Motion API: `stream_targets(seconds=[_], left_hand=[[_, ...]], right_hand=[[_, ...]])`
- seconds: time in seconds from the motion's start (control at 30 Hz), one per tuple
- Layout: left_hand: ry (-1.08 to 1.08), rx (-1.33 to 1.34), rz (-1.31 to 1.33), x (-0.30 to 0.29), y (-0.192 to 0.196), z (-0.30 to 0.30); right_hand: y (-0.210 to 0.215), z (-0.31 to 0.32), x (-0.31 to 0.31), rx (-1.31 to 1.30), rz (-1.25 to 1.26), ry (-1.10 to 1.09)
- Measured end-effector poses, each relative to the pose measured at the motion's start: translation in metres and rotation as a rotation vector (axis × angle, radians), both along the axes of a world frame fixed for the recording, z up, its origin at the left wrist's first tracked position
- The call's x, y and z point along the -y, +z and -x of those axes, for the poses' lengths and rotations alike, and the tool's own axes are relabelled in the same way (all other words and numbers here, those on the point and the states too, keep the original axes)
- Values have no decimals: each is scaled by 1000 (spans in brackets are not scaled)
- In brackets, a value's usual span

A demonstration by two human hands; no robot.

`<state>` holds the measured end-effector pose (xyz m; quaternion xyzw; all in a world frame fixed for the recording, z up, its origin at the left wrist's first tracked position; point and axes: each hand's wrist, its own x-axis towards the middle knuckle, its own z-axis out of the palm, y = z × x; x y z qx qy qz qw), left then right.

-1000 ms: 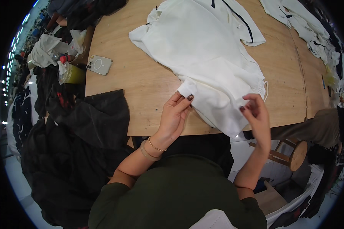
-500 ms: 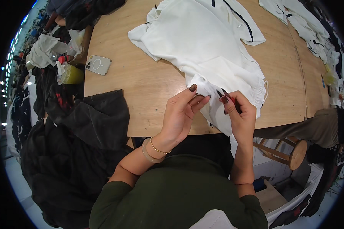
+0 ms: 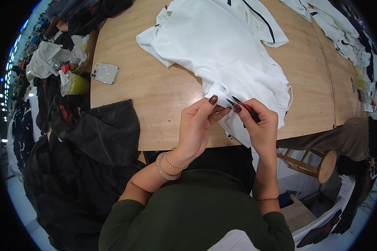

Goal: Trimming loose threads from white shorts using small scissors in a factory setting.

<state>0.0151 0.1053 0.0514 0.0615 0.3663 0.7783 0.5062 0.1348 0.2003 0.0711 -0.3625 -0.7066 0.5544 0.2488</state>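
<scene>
A white garment (image 3: 222, 50) with dark trim lies spread on the wooden table (image 3: 155, 92); its near edge hangs over the table's front. My left hand (image 3: 197, 125) pinches a fold of that near edge between thumb and fingers. My right hand (image 3: 257, 125) is right beside it, closed on a small dark, red-handled tool whose tip touches the same fold. Both hands are over the table's front edge.
A phone (image 3: 104, 72) in a clear case lies at the table's left. Dark clothing (image 3: 100, 134) drapes over the left front corner. More white garments (image 3: 335, 29) lie at the far right. A wooden stool (image 3: 318, 163) stands lower right, next to another person's leg (image 3: 347, 134).
My hands have come together from apart: the right hand moved left to meet the left one at the garment's near edge, and the fabric has been gathered into a small fold.
</scene>
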Motion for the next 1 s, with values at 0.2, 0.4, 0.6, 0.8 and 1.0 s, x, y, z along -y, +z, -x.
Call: stream_targets(seconds=[0.2,0.4,0.6,0.8,1.0], left_hand=[[1,-12,-14,0,-1,0],[-14,-11,13,0,-5,-2],[-38,69,24,-1,-1,-1],[-77,50,46,-2,4,-1],[-43,59,35,-4,3,0]], right_hand=[[0,0,-1,-29,-14,15],[0,3,-7,-294,-10,-73],[-6,15,-6,-149,-476,52],[-5,19,-7,-225,-411,-20],[-10,4,-22,-273,-61,-202]])
